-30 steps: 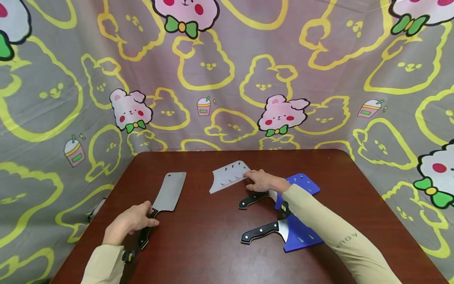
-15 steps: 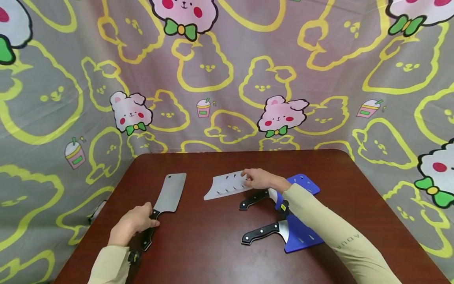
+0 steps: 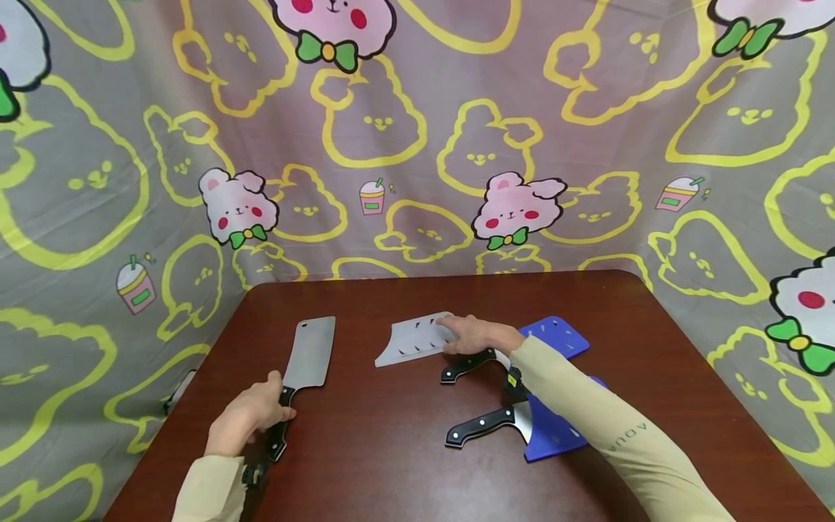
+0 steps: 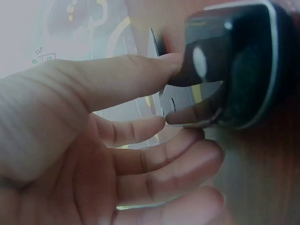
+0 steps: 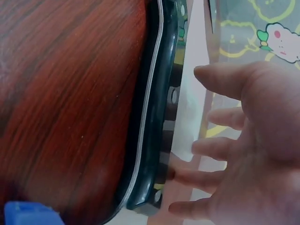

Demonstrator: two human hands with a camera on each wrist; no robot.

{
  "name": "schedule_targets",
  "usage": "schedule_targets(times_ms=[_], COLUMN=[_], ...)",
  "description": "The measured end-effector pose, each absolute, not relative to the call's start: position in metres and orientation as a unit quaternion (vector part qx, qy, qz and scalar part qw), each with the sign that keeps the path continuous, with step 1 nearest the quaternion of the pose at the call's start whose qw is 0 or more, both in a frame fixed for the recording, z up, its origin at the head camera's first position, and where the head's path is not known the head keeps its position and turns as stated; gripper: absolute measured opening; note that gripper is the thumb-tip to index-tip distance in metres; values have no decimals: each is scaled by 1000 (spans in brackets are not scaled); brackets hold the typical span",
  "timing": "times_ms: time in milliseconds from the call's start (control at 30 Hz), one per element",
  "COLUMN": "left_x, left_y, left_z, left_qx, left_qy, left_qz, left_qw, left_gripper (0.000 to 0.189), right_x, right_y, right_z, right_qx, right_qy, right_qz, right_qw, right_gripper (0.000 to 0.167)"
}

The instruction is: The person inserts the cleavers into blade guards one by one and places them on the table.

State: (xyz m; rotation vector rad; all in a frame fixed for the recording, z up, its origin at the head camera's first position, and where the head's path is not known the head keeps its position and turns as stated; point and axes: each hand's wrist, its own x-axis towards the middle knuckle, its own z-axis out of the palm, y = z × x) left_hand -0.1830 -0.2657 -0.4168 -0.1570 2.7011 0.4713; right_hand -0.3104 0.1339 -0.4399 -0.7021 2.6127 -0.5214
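A bare cleaver [image 3: 309, 353] lies toward the left of the table, blade pointing away and black riveted handle near me. My left hand [image 3: 251, 415] grips that handle near the blade, thumb on one side and fingers on the other. In the left wrist view the thumb presses the cleaver handle [image 4: 206, 51]. A white blade guard [image 3: 412, 341] with small slots lies farther back, near the middle. My right hand [image 3: 468, 335] rests at its right end, fingers loosely extended and covering that corner. The right wrist view shows the fingers spread beyond a black knife handle [image 5: 152, 108].
Two more knives lie at the right in blue guards: the farther blue guard [image 3: 557, 336] and the nearer blue guard [image 3: 554, 431]. Their black handles, the far handle [image 3: 466, 365] and near handle [image 3: 479, 426], point left. My right forearm crosses over them. A patterned curtain [image 3: 417, 145] borders the brown table [image 3: 365, 464].
The white guard has turned and slid slightly toward me, with my right hand at its end. My left hand has shifted a little right, and the cleaver has turned slightly, its blade tip swinging left.
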Motion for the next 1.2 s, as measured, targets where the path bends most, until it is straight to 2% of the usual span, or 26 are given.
schedule_targets(times_ms=[267, 400, 567, 767, 867, 967, 1067, 1200], left_x=[-182, -183, -183, -183, -183, -184, -187, -191], left_y=[-264, -263, -265, -266, -267, -270, -272, -275], left_z=[-415, -417, -416, -419, -421, -422, -421, -417], left_qx=[-42, -37, -52, -42, -38, -41, -49, -47], left_qy=[966, 967, 966, 967, 965, 961, 960, 961], left_qz=[160, 156, 155, 142, 149, 164, 173, 186], left_qw=[200, 199, 203, 207, 211, 217, 216, 200], left_gripper=[64, 62, 68, 41, 38, 44, 49, 52], right_x=[-303, -303, -302, -300, -298, -297, -297, -296], right_y=[129, 128, 127, 124, 122, 120, 119, 120], right_z=[-435, -442, -448, -447, -445, -442, -437, -430], right_qx=[-248, -247, -248, -249, -255, -257, -253, -262], right_qy=[941, 941, 941, 947, 951, 956, 956, 949], right_qz=[-164, -151, -138, -138, -128, -117, -131, -170], right_qw=[164, 175, 183, 151, 120, 84, 63, 54], right_gripper=[60, 71, 84, 92, 97, 100, 93, 72])
